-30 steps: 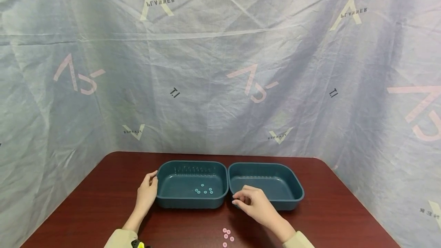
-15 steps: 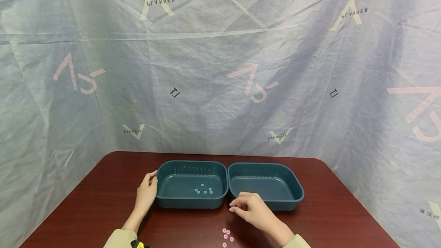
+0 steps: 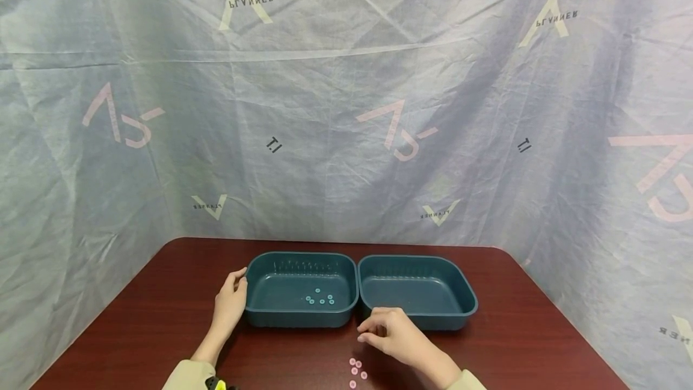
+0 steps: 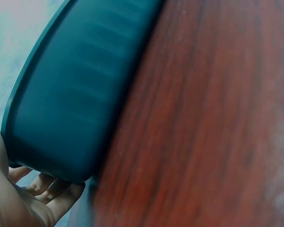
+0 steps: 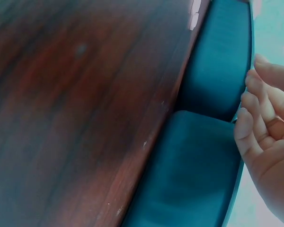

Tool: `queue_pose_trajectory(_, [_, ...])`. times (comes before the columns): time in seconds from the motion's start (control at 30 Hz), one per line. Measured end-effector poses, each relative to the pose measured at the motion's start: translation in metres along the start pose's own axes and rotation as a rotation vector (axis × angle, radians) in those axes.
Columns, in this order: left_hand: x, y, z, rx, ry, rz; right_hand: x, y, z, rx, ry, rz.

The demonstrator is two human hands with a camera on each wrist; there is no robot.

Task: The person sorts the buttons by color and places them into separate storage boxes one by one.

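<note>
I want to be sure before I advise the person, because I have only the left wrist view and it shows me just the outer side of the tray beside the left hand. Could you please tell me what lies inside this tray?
Observer: In the head view, six light blue discs lie inside the left tray.
Operator: Thank you. Are there also discs of another colour?
Observer: Yes, five pink discs lie on the table, outside the tray.
Operator: And does the right hand hold one of them?
Observer: I see nothing held in it, in either the head view or the right wrist view.
</note>
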State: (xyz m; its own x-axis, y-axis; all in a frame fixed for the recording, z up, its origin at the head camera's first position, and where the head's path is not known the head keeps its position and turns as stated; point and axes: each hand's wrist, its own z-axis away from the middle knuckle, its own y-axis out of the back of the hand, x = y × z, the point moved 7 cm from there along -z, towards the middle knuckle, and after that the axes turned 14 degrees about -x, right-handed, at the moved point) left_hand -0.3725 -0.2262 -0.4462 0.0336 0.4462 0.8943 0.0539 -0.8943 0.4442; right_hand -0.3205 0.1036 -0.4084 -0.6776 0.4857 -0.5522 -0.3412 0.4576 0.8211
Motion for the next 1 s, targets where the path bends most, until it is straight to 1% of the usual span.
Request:
queue_pose_trajectory(0.2, [0.000,0.001,-0.001,0.011,-0.003,-0.008,-0.004,-0.005,-0.001,-0.048,0.019,0.097])
queue_pose_trajectory(0.3, [0.000,0.001,-0.002,0.016,-0.003,-0.013,-0.006,-0.008,-0.002,-0.074,0.052,0.114])
queue_pose_trajectory(0.33, [0.000,0.001,-0.002,0.016,-0.003,-0.013,-0.005,-0.009,-0.003,-0.088,0.050,0.109])
queue_pose_trajectory(0.57, [0.001,0.000,-0.002,0.010,0.001,-0.011,-0.001,-0.015,-0.003,-0.169,-0.033,0.075])
queue_pose_trajectory(1.0, [0.000,0.001,-0.002,0.020,-0.002,-0.014,-0.001,-0.022,-0.006,-0.237,-0.072,0.128])
